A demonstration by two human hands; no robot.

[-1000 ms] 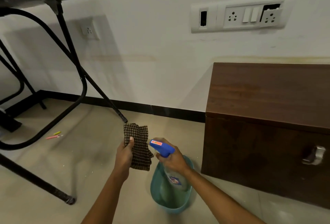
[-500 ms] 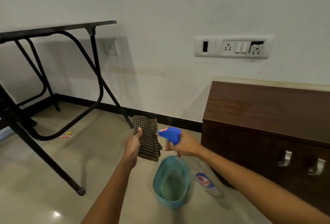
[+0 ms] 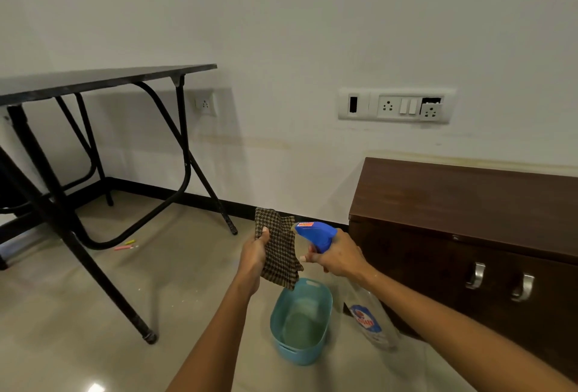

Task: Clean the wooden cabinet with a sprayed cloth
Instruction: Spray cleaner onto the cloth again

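Left hand [image 3: 254, 254] grips a brown checked cloth [image 3: 279, 251]; right hand [image 3: 339, 255] holds a blue-headed clear spray bottle [image 3: 316, 234] just beside the cloth, above a teal plastic tub [image 3: 325, 294].

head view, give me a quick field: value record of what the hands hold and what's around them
left hand: left hand holds up a checked cloth
right hand: right hand grips a spray bottle, blue nozzle aimed at the cloth
bottle body: clear, labelled, hanging down below the hand
below hands: teal basin on the floor
cabinet: dark wooden cabinet to the right against the wall, two metal handles on its front
left side: black folding table
wiping: not yet begun, cloth is apart from the cabinet
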